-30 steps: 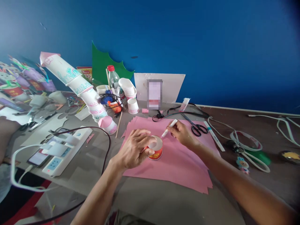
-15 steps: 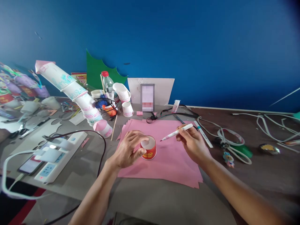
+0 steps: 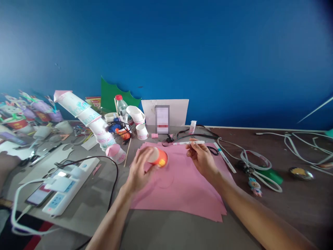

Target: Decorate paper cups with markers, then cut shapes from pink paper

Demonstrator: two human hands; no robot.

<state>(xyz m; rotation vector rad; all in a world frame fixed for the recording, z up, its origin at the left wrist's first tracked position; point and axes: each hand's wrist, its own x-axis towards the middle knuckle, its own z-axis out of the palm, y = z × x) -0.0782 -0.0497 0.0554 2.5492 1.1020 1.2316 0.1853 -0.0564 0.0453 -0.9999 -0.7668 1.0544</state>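
A red paper cup with a yellow mark (image 3: 161, 159) is tilted in my left hand (image 3: 142, 168), whose fingers wrap round its pale base end. The cup is slightly smeared by motion and is off the pink paper sheets (image 3: 182, 194). On the top sheet a faint round outline (image 3: 166, 180) shows just below the cup. My right hand (image 3: 199, 156) grips a white marker (image 3: 191, 142) with a pinkish tip end that points left, held above the far part of the paper. Partly hidden behind the right hand are scissors with black handles (image 3: 213, 150).
Leaning at the left is a tower of decorated paper cups (image 3: 90, 116). A power strip (image 3: 62, 198) with a phone (image 3: 40, 194) lies near it. Small white cups (image 3: 142, 132) and a bottle (image 3: 121, 106) stand behind. A second marker (image 3: 225, 158) and cables (image 3: 257, 161) lie right. Another person's hand (image 3: 7, 163) is far left.
My left hand has lifted and tilted the red cup off the paper, uncovering a round outline. My right hand has shifted slightly left, its marker turning nearly level.
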